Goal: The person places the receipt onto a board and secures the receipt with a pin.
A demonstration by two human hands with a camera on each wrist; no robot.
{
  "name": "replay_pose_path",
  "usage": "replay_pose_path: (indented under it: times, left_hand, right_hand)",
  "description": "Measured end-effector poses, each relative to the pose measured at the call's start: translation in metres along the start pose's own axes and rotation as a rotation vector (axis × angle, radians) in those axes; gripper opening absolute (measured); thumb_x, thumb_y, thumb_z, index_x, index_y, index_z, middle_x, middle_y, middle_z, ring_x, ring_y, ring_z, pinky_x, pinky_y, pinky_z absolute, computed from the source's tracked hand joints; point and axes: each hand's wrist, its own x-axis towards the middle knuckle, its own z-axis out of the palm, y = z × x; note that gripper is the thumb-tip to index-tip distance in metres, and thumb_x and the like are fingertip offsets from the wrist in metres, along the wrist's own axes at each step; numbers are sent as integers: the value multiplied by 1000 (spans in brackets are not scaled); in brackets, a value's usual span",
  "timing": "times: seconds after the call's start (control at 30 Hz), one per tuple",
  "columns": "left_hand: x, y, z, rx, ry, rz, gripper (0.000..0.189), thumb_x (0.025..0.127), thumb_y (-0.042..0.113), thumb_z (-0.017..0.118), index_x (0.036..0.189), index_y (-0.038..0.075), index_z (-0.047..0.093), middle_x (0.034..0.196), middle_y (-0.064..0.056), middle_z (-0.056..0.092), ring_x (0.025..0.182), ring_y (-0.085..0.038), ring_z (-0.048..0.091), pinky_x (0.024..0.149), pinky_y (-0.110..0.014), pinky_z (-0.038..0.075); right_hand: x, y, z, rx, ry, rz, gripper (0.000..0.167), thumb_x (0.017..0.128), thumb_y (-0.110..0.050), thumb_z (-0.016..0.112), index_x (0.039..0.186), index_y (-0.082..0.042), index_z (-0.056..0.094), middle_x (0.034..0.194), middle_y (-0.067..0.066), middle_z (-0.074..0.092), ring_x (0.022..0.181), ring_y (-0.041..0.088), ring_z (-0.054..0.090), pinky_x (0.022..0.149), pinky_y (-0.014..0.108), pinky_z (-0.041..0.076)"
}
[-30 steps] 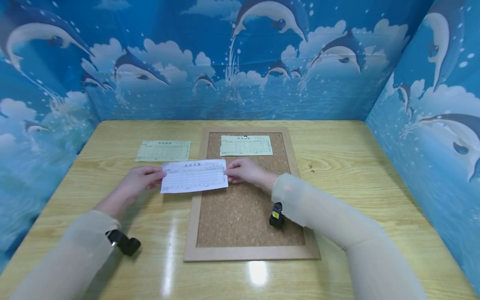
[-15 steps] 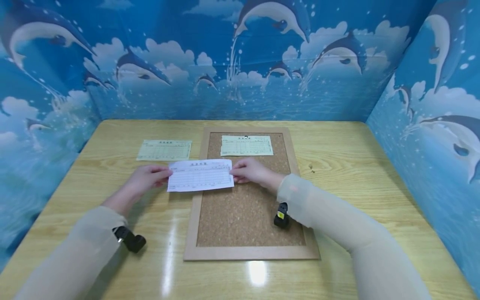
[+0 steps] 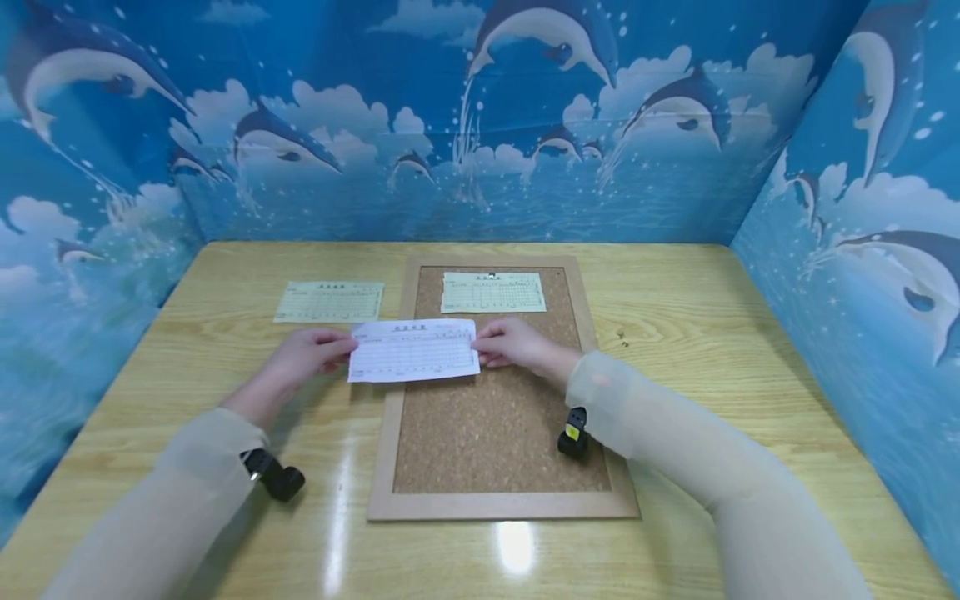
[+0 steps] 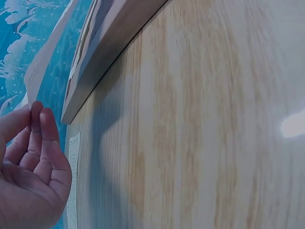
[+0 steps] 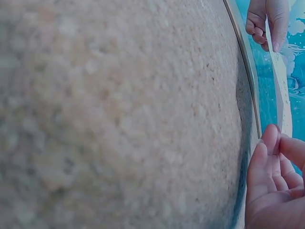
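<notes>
Both hands hold a white printed form (image 3: 414,351) by its short ends, over the left side of a framed cork board (image 3: 495,442). My left hand (image 3: 306,360) pinches the left end between thumb and fingers, as the left wrist view also shows at the paper's edge (image 4: 39,71). The right end is pinched by my right hand (image 3: 517,343), which is over the cork. In the right wrist view the sheet (image 5: 280,90) spans between the two hands, raised above the board. A pale green form (image 3: 492,293) is fixed to the top of the board with a pin (image 3: 492,274).
Left of the board, a second pale green form (image 3: 330,302) lies flat on the wooden table (image 3: 675,317). Small dark metallic bits (image 3: 622,337) lie to the board's right. A blue dolphin-print curtain (image 3: 465,192) closes off the back and sides.
Both hands have shifted to the right with the white form, carrying it farther over the cork board. The green forms and the board have stayed in place.
</notes>
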Motion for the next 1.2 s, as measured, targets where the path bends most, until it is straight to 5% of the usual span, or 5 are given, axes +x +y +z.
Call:
replay_pose_path:
  times: [0.97, 1.2]
  left_hand:
    - [10, 12, 19, -45, -19, 48, 37, 92, 24, 60, 115, -6, 59, 86, 1, 64, 78, -11, 56, 71, -26, 47]
    - [10, 16, 21, -41, -31, 27, 40, 92, 27, 59, 118, -4, 58, 95, -3, 65, 84, -13, 57, 75, -27, 47]
  right_hand:
    - [-8, 13, -18, 28, 39, 18, 22, 92, -6, 57, 107, 10, 60, 76, 5, 62, 66, 8, 59, 64, 22, 52]
    - [-10, 14, -22, 22, 43, 23, 22, 93, -7, 57, 108, 9, 61, 77, 5, 63, 67, 9, 59, 64, 22, 52]
